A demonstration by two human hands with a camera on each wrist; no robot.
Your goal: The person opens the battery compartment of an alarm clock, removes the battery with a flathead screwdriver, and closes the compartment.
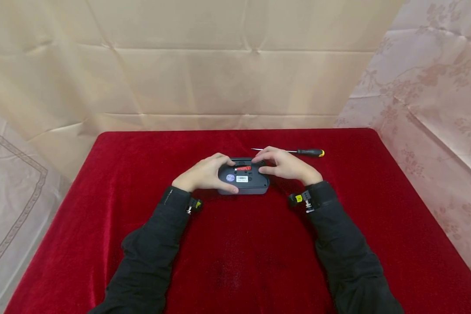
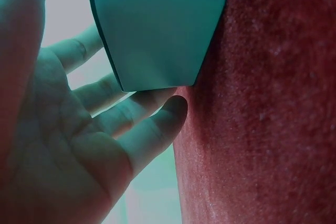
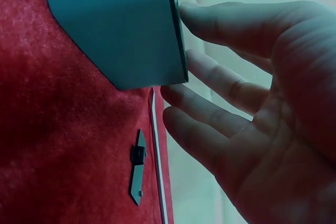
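Both hands are on a small dark grey box [image 1: 244, 176] lying underside up in the middle of the red-covered counter [image 1: 102, 244]: the left hand [image 1: 204, 174] cups its left end, fingers [image 2: 152, 124] loosely curled round the edge and thumb along the near side. The right hand [image 1: 286, 165] rests its fingers [image 3: 210, 22] on the right end by a red battery [image 1: 243, 168]. A screwdriver [image 1: 298, 152] lies just beyond the right hand.
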